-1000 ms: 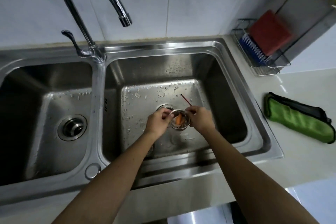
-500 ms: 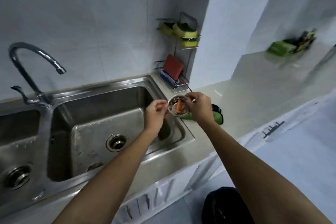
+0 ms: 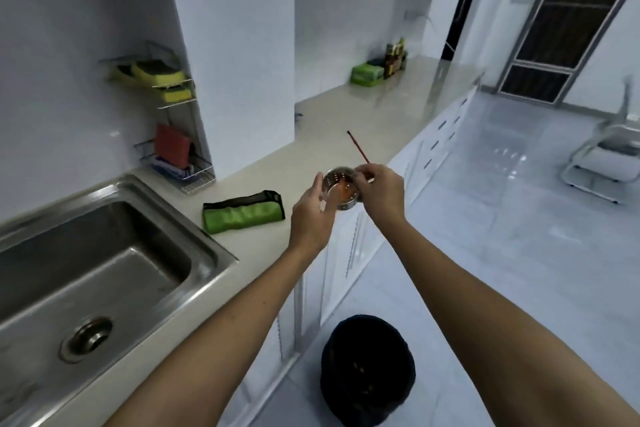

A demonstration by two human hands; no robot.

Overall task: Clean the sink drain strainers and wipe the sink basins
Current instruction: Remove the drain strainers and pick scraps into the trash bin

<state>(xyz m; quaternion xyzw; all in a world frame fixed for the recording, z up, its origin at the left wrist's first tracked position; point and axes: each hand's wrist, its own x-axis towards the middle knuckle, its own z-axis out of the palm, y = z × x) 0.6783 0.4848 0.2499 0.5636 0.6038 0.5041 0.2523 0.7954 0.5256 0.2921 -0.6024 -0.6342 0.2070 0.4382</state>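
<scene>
A small steel drain strainer (image 3: 341, 191) with orange scraps inside is held in the air past the counter's front edge. My left hand (image 3: 311, 215) grips its left rim. My right hand (image 3: 381, 192) holds its right rim and pinches a thin red stick (image 3: 358, 151) that points up and away. The steel sink basin (image 3: 114, 270) lies at the lower left, its open drain hole (image 3: 86, 338) without a strainer.
A black waste bin (image 3: 367, 369) stands on the floor below my hands. A folded green cloth (image 3: 242, 215) lies on the counter (image 3: 346, 118) right of the sink. A wire rack (image 3: 187, 170) with sponges and a red pad hangs on the wall. A chair (image 3: 609, 156) stands far right.
Both hands lifted the strainer out of the right basin and carried it right, past the counter edge. My view swung right, bringing the floor and bin into sight.
</scene>
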